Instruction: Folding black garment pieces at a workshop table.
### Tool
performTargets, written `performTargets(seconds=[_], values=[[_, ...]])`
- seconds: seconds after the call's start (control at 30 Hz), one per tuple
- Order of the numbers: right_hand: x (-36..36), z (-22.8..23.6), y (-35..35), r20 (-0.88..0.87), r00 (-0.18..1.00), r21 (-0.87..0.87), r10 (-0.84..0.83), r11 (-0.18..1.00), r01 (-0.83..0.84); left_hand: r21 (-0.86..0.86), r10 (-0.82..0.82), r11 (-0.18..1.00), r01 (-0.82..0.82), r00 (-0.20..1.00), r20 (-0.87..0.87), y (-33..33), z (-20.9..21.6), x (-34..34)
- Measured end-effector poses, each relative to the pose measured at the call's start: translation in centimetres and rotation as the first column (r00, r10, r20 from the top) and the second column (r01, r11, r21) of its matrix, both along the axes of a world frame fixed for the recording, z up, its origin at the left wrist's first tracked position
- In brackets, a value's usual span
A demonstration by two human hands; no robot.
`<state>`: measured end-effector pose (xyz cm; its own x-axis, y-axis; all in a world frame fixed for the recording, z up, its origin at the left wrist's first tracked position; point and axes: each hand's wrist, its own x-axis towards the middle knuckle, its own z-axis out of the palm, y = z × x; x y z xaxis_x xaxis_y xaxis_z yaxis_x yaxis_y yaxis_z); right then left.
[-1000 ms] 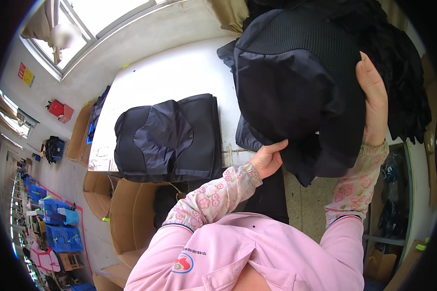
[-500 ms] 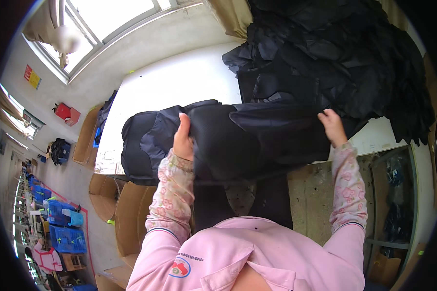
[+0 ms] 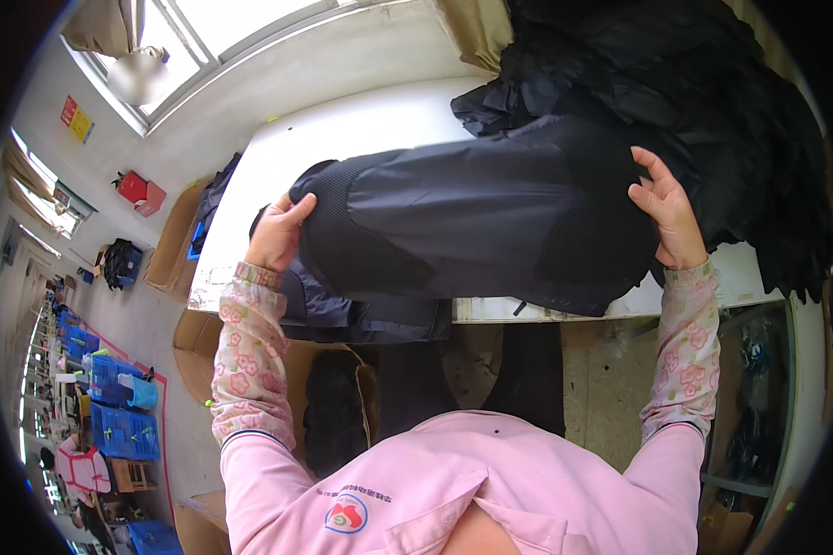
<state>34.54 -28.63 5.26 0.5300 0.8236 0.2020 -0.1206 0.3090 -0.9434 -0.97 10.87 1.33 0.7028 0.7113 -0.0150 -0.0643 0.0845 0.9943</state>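
Landmark for this report: the white table (image 3: 379, 120). The black piece of cloth (image 3: 463, 213) now spans most of its width above the front part, drawn out lengthwise in front of me. Half a second ago it lay lower and shorter, my hands closer together; a second ago it was bunched over the table's right side.

My left hand (image 3: 276, 233) grasps the left end of the cloth, thumb on top, near the table's left side. It has moved outward from the middle of the piece. My right hand (image 3: 673, 215) is at the right end, toward the table's right side, thumb and forefinger parted — whether it pinches the material I cannot tell.

The folded black stack (image 3: 379, 319) sits at the table's front edge, left of centre; it was fully in view a second ago and is now largely covered. A heap of black pieces (image 3: 657, 111) occupies the table's far right — it hangs over the right side, as it did before.
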Motion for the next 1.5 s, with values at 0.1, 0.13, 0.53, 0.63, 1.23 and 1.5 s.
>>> performTargets(seconds=[0.1,0.13,0.53,0.63,1.23,1.5], values=[[-4.2,2.3,3.5,0.012,0.999,0.114,0.034,0.993,-0.035,0.099,0.091,0.990,-0.099,0.992,0.082,1.0,5.3,-3.3],[-5.2,2.0,4.8,0.060,0.998,0.102,0.035,0.994,-0.041,0.141,0.103,0.984,-0.112,0.992,0.068,1.8,6.8,-4.4],[-18.4,-21.7,17.8,0.047,0.996,-0.349,-0.075,0.933,0.086,0.928,0.130,0.276,0.250,0.947,-0.294,-6.0,-3.8,0.0],[-17.4,-20.9,18.4,-0.028,0.999,-0.356,0.035,0.934,-0.043,0.764,0.101,0.218,0.607,0.765,-0.636,-11.1,-9.9,0.7],[3.3,-19.0,13.6,0.845,0.533,-0.248,-0.045,0.850,0.464,0.673,-0.034,0.401,0.621,0.745,-0.667,-10.2,-14.5,1.1],[-7.4,-22.3,-0.3,0.889,0.404,-0.377,0.216,0.847,0.374,0.825,0.052,0.337,0.454,0.866,-0.497,-14.1,-10.1,4.3]])
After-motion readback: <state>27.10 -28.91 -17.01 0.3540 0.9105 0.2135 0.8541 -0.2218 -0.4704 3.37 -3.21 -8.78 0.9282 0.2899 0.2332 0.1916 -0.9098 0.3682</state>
